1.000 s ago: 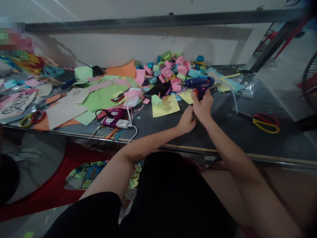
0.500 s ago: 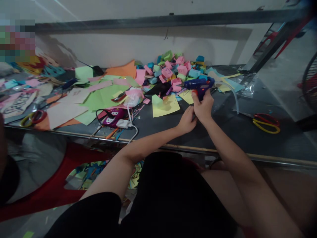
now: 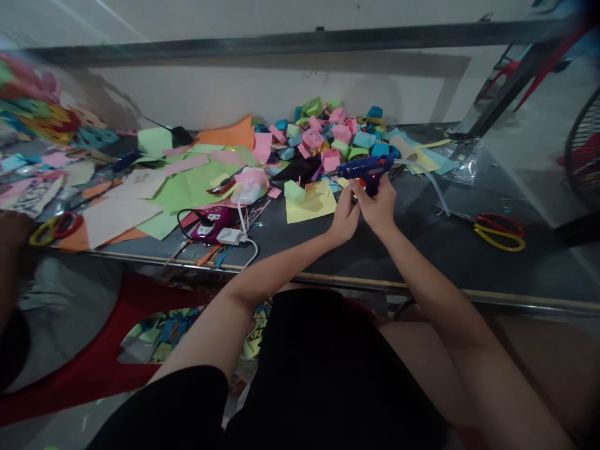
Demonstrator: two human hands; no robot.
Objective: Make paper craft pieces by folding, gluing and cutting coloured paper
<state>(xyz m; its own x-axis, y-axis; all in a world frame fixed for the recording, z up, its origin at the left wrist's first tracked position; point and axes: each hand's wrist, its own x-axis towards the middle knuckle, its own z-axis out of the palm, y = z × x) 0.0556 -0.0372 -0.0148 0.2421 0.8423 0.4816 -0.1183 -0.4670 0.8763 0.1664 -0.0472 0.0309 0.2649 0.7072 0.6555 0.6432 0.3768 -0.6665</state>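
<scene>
Viewing from the head camera, yellow sheet [image 3: 312,211] as landmark. Right hand [image 3: 380,206] grips the blue glue gun [image 3: 365,166], just right of the sheet; its red light is on. Left hand [image 3: 345,215] is by the sheet's right edge, fingers curled near the nozzle; cannot tell whether they pinch anything. Judged done: the heap of shaped paper pieces [image 3: 313,138] beyond the sheet. Judged unworked: flat green paper [image 3: 197,187] to its left. A pale green piece [image 3: 294,192] sits on the sheet, status unclear.
</scene>
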